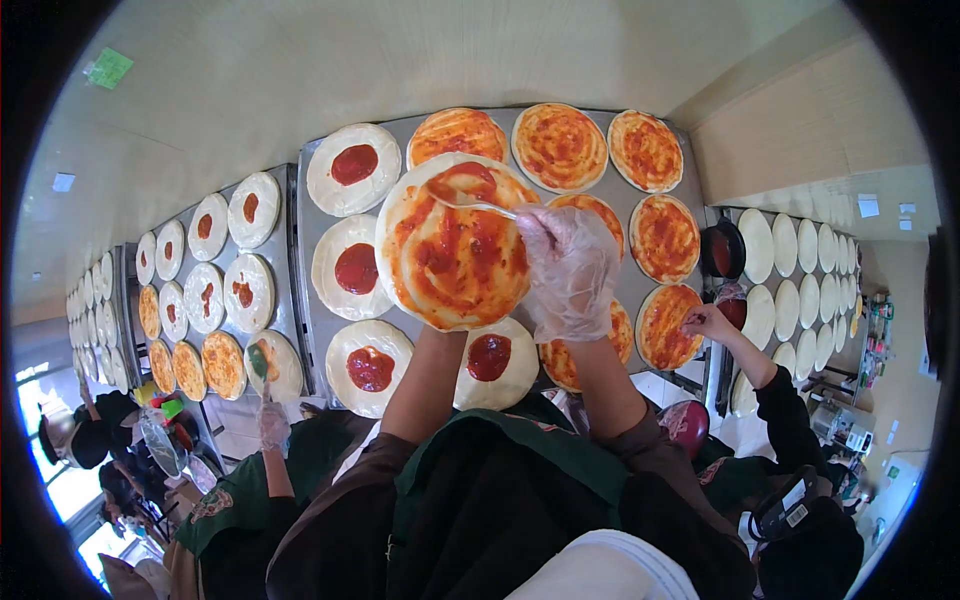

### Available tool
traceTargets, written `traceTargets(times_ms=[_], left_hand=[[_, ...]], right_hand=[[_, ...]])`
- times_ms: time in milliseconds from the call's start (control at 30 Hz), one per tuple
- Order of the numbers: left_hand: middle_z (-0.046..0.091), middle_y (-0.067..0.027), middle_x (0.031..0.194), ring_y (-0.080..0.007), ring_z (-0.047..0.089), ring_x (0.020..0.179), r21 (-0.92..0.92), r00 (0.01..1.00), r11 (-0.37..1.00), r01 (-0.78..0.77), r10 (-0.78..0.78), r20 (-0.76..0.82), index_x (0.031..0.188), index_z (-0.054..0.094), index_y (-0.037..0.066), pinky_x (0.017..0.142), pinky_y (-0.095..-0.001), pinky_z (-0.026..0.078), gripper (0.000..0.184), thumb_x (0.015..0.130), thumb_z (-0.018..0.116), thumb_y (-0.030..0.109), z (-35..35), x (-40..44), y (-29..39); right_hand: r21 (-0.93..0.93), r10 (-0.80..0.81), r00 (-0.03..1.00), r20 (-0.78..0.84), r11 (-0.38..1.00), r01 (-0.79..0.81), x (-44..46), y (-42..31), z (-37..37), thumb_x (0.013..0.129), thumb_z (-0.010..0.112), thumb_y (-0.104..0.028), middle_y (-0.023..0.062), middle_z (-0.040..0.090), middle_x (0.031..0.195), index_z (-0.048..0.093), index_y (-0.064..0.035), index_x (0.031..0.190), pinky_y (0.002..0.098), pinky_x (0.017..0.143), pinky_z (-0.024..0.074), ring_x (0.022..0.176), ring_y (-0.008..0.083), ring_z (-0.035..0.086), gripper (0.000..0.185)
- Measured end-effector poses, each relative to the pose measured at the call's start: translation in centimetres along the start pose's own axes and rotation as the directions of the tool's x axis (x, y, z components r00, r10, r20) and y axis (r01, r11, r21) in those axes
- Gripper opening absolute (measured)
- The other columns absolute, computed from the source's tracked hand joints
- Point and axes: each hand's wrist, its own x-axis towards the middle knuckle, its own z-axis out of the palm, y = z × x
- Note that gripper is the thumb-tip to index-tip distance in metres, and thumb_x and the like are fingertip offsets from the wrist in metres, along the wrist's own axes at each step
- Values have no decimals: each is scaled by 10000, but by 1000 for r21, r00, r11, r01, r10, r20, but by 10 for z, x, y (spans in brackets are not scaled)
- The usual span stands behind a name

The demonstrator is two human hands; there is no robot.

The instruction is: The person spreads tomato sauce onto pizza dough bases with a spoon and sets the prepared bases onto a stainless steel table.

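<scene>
A round pizza base (pixel 455 270), smeared with red tomato sauce, is raised above the metal tray. My left forearm (pixel 425 380) reaches up beneath it; the left hand is hidden under the dough and supports it. In a clear plastic glove, my right hand (pixel 572 265) is closed around the handle of a spoon (pixel 492 208). The spoon's bowl rests in the sauce near the base's upper left. Beside the raised base lie dough rounds with sauce blobs, such as the dough round (pixel 330 290) at left. Fully spread bases, including the sauced base (pixel 665 238), lie to the right.
The metal tray (pixel 400 125) sits against a wall. At left, a person's gloved hand (pixel 273 425) spreads sauce on another tray's dough. At right, a person's hand (pixel 708 322) reaches over a sauced base near a dark pan (pixel 722 250). Plain dough rounds (pixel 785 250) lie beyond.
</scene>
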Motion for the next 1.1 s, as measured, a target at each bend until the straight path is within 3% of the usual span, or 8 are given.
traceTargets(times_ms=[300,433,533,633,833,867,967,1100], left_hand=[[598,-116,1451,-267,596,1308,-41,1000,999,25,-25,6,1481,525,120,1074,-434,541,562,1038,567,464,-1,2,-11],[598,-125,1448,-273,589,1319,-35,999,998,50,-49,21,1479,523,115,1083,-448,539,569,1036,569,468,2,10,-10],[586,-140,1460,-301,593,1313,-73,994,991,108,-109,-3,1495,500,114,1078,-479,544,604,1025,581,484,-1,11,-10],[565,-151,1482,-322,584,1323,-76,992,989,123,-123,0,1507,483,113,1071,-499,547,629,1020,582,498,-11,14,-12],[555,-152,1495,-327,577,1333,-76,983,981,181,-184,-27,1515,475,117,1069,-501,545,643,1020,564,517,-25,13,-17],[560,-150,1491,-327,582,1327,-61,982,982,180,-183,-41,1516,475,119,1070,-500,544,644,1020,562,520,-24,13,-18],[565,-145,1486,-323,592,1316,-44,984,986,162,-165,-73,1513,477,120,1071,-498,544,639,1021,560,518,-22,15,-21],[566,-144,1485,-322,593,1316,-29,985,987,159,-161,-65,1512,477,120,1070,-497,545,636,1021,559,517,-22,19,-19]], right_hand=[[-246,-155,986,-59,960,136,11,-15,-6,910,753,-223,98,694,788,803,-117,946,415,724,510,763,319,641,123],[-116,-172,985,4,978,172,4,-19,-7,904,760,-204,94,680,768,803,-111,951,418,704,501,747,304,631,113],[-200,-100,988,-117,977,75,3,-11,-17,910,759,-184,93,669,754,804,-93,961,407,675,486,708,281,619,113],[-68,236,959,-159,966,-249,-3,8,-18,938,733,-213,96,666,753,791,-109,952,411,708,507,733,303,636,120],[-135,49,989,-141,988,-68,-10,-6,-2,942,735,-223,119,684,766,791,-92,958,437,680,482,727,329,628,143],[-147,-49,972,-230,989,15,-8,0,2,918,771,-187,83,663,731,801,-77,956,380,641,472,709,243,620,120],[-200,51,987,-150,976,-80,-5,-1,-3,900,784,-183,88,687,754,796,-82,948,388,657,483,720,260,634,112],[-144,-142,982,-123,982,124,-12,-5,-1,897,783,-177,78,695,771,792,-103,942,387,656,484,713,266,634,88]])
